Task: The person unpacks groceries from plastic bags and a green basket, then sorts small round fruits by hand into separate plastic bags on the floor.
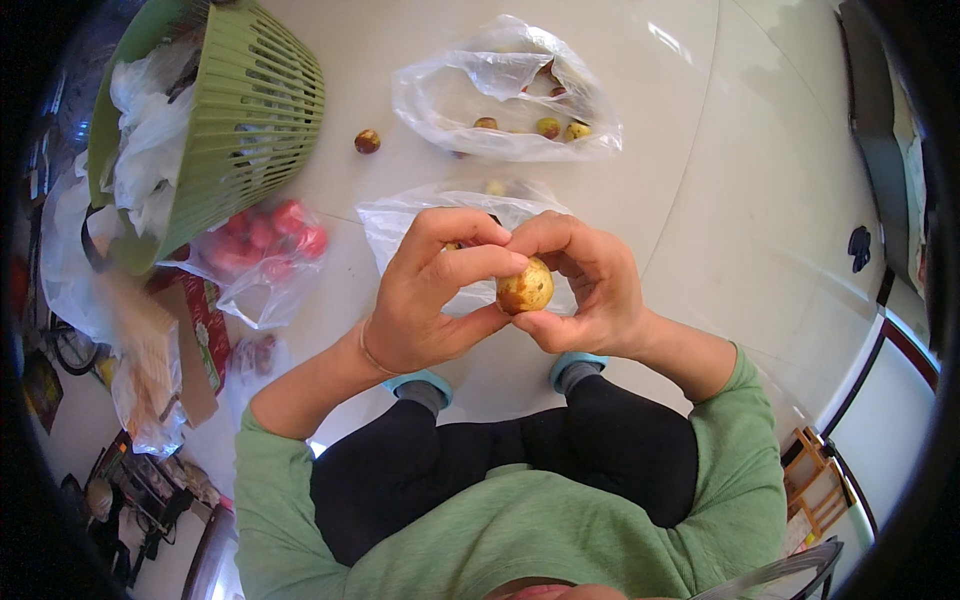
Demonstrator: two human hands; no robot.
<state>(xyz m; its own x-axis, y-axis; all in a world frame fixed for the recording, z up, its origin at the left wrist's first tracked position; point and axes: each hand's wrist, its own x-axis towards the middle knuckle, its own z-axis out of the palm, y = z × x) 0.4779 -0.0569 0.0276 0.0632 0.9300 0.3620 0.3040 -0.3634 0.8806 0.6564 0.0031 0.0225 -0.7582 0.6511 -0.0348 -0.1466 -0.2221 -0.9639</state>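
A yellow-brown round fruit (525, 286), perhaps a jujube, is pinched between the fingertips of both hands. My left hand (442, 289) touches its left side with thumb and fingers; my right hand (589, 281) holds its right side. Below the hands, partly hidden by them, a clear plastic bag (394, 217) with some fruit lies on the floor. Farther forward, an open clear plastic bag (427, 94) contains several red, brown and yellow fruits. One loose brown fruit (367, 141) rests on the floor left of that bag.
A green slatted plastic basket (247, 112) full of plastic bags lies tipped at the left. Beside it are a bag of red fruits (262, 244) and a cardboard box (187, 352). At the right edge stand a white door (885, 420) and a small wooden chair (817, 480).
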